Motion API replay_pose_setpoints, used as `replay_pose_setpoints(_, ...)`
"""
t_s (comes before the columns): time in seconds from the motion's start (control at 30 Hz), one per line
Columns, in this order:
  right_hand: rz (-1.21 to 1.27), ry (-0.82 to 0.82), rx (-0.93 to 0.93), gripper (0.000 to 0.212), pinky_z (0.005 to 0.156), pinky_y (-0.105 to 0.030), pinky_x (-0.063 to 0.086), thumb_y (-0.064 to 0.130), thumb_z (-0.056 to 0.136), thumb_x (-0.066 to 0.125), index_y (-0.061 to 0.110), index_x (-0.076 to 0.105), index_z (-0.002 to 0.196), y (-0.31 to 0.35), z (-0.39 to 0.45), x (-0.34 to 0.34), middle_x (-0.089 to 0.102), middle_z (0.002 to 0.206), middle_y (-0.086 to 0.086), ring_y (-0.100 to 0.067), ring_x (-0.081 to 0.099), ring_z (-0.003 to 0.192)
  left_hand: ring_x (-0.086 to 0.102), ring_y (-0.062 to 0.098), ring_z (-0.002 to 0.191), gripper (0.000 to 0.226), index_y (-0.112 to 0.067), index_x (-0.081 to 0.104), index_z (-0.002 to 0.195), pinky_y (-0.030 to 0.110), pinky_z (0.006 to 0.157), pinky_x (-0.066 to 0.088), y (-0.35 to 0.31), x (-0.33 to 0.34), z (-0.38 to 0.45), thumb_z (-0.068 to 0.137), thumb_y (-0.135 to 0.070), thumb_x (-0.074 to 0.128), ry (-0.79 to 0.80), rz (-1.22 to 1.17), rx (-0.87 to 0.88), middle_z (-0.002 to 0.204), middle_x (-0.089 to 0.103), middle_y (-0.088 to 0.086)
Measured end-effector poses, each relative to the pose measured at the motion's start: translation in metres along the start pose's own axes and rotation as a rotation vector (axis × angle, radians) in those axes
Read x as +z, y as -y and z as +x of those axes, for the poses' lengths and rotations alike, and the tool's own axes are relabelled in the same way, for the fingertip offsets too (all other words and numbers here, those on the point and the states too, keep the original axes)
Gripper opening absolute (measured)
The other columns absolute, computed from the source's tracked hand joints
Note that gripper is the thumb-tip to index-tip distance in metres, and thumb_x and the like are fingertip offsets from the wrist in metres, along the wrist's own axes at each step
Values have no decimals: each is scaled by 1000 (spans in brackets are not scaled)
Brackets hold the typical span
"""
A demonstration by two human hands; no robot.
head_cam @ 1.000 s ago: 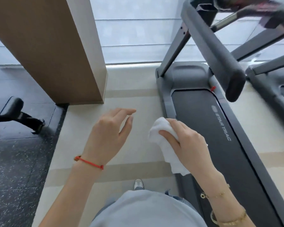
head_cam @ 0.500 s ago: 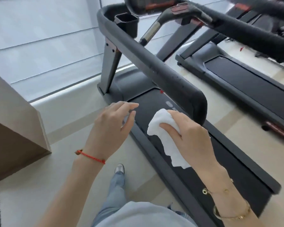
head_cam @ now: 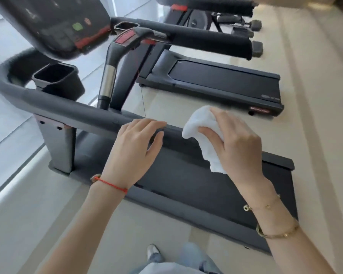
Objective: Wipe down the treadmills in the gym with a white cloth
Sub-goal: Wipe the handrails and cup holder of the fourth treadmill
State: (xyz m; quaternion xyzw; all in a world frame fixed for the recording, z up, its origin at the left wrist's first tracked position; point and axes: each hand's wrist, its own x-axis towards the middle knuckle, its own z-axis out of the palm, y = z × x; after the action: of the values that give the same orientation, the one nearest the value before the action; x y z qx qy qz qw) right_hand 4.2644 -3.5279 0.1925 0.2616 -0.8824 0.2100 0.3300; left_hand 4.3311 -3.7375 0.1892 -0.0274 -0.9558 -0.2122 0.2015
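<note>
Two treadmills are in our view, and as far as we can judge, the wiping has hardly begun: no surface shows a wet trace, so almost all the work is left. Our right hand (head_cam: pixel 237 143) pinches the white cloth (head_cam: pixel 203 135), bunched between thumb and fingers, and holds it at the free end of the near treadmill's side handrail (head_cam: pixel 67 112); whether the cloth touches the rail we cannot tell. Our left hand (head_cam: pixel 135 147) lies over the same rail, fingers relaxed and nearly straight, thumb below the bar. We think this rail is the first part to be cleaned, then the console (head_cam: pixel 53 26), the cup holder (head_cam: pixel 55 78) and the belt deck (head_cam: pixel 206 186).

Light beige floor (head_cam: pixel 48 224) carries both machines. The second treadmill (head_cam: pixel 222 82) stands well apart, toward the far side of the floor, and beyond it some dumbbells (head_cam: pixel 254 25) are seen. At the left edge of the floor runs a bright window wall (head_cam: pixel 8 131).
</note>
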Motion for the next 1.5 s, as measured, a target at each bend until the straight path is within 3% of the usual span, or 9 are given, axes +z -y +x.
replay_pose_setpoints(0.17, -51, 550, 116, 57, 92, -33, 41, 58, 96, 25, 25, 51, 135, -4, -13, 35, 60, 123, 9, -20, 57, 108, 60, 21, 111, 26, -15, 65, 121, 41, 101, 42, 16, 21, 30, 98, -17, 54, 81, -36, 78, 115, 67, -3)
replay_pose_setpoints(0.53, -134, 621, 79, 69, 68, -33, 46, 75, 88, 16, 31, 51, 128, 2, 0, 67, 65, 105, 9, -20, 63, 83, 64, 21, 101, 22, -15, 69, 113, 42, 100, 41, 27, 44, 48, 99, -19, 52, 138, -50, 75, 107, 70, -5)
replay_pose_setpoints(0.67, -150, 498, 51, 62, 72, -31, 47, 68, 95, 21, 27, 57, 125, -6, -13, 58, 65, 97, 8, -19, 61, 80, 65, 23, 92, 23, -16, 71, 106, 45, 97, 43, 25, 47, 50, 98, -20, 49, 135, -38, 72, 99, 71, -6)
replay_pose_setpoints(0.8, -83, 375, 283, 49, 62, -26, 41, 65, 94, 30, 33, 64, 107, -35, -33, 34, 65, 90, 12, -13, 60, 77, 65, 21, 88, 19, -16, 71, 106, 47, 100, 43, 20, 49, 50, 98, -18, 53, 118, -31, 82, 98, 71, -6)
replay_pose_setpoints(0.93, -112, 477, 351, 55, 56, -29, 33, 69, 86, 17, 35, 61, 86, -29, -16, 46, 59, 74, 11, -14, 58, 70, 66, 21, 88, 16, -14, 72, 104, 48, 98, 44, 16, 52, 50, 96, -13, 58, 124, -6, 88, 97, 71, -5)
replay_pose_setpoints(1.13, -18, 304, 146, 47, 68, -24, 45, 66, 92, 36, 34, 66, 108, -41, -36, 43, 68, 99, 15, -9, 61, 85, 66, 20, 87, 18, -15, 72, 103, 47, 99, 43, 6, 59, 49, 98, -16, 55, 130, 5, 84, 96, 71, -6)
replay_pose_setpoints(1.2, 96, 279, 313, 44, 69, -21, 46, 71, 88, 38, 38, 64, 102, -55, -50, 34, 67, 96, 19, -4, 61, 86, 66, 18, 89, 18, -16, 71, 104, 46, 102, 42, 4, 60, 49, 98, -17, 54, 132, -1, 71, 97, 71, -7)
replay_pose_setpoints(1.33, 539, 556, 832, 42, 66, -22, 46, 78, 80, 34, 48, 64, 83, -77, -42, 23, 67, 74, 22, 1, 62, 72, 66, 19, 87, 18, -17, 71, 104, 45, 103, 41, 1, 63, 50, 98, -17, 54, 140, -5, 73, 96, 71, -8)
replay_pose_setpoints(1.5, 149, 625, 447, 53, 55, -26, 37, 75, 81, 22, 36, 58, 82, -60, -22, 33, 61, 68, 13, -6, 56, 63, 67, 20, 91, 28, -17, 71, 106, 42, 106, 38, 0, 65, 51, 96, -25, 47, 184, -5, 76, 98, 72, -7)
